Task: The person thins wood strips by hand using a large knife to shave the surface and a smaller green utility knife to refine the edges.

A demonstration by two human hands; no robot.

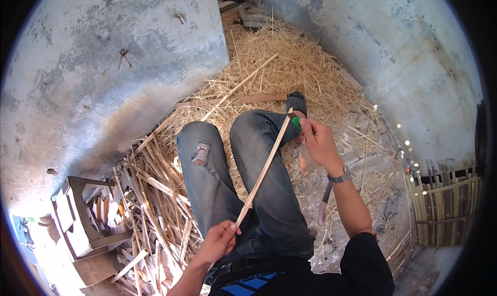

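Observation:
A long pale split bamboo strip [265, 169] slants across my jeans, from my lap up past my right knee. Near its lower end my left hand [220, 240] is closed around it, thumb on top. My right hand [320, 143] grips a small green-handled tool [296, 122] at the strip's far end. A dark part of that tool lies against the strip; its exact kind is mostly hidden by my fingers. The strip's tip rests close to my right foot in a dark sandal [296, 103].
Curly shavings [290, 52] heap up ahead between two worn walls. Several loose strips [155, 192] pile at my left, beside a broken wooden frame [83, 218]. A dark-ended stick [325, 203] lies under my right forearm. At far right stands a woven slat panel [445, 208].

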